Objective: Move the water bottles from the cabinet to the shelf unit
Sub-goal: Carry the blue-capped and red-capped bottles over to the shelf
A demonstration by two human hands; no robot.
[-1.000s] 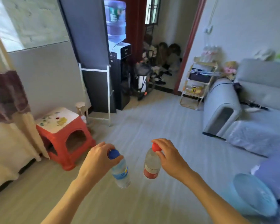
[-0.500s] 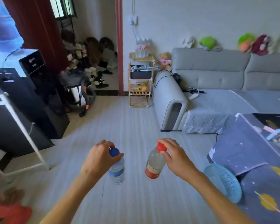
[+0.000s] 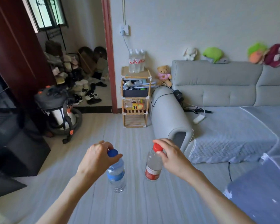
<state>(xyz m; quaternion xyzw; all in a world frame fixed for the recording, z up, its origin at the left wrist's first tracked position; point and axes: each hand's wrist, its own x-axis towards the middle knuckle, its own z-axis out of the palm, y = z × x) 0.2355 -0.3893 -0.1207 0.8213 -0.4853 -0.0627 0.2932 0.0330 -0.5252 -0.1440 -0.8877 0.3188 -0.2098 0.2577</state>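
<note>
- Grey striped flooring (image 3: 132,143) fills the centre of the frame; a grey sofa (image 3: 217,88) runs along the right, and a small wooden shelf unit (image 3: 136,97) stands against the wall at upper centre, just beside the sofa's arm.
- Three clear bottles (image 3: 136,61) already stand together on the shelf unit's top; its lower tiers hold a dark box and some packets.
- At lower centre, the left hand (image 3: 95,159) pinches a blue-capped bottle (image 3: 116,173) by its neck, fingers curled round the cap, the body hanging below.
- Right of it, the right hand (image 3: 170,156) holds a red-capped bottle (image 3: 153,165) the same way, thumb and fingertips closed on the cap.
- Both bottles hang above the floor, well apart from the shelf unit.
- Judgement: they look like thin plastic, filled, so moderately heavy for their size, and the walls would dent under a squeeze.
- A cap grip lets each one swing; taking hold at the labelled middle would likely steady them for setting down upright beside the three on top.
</note>
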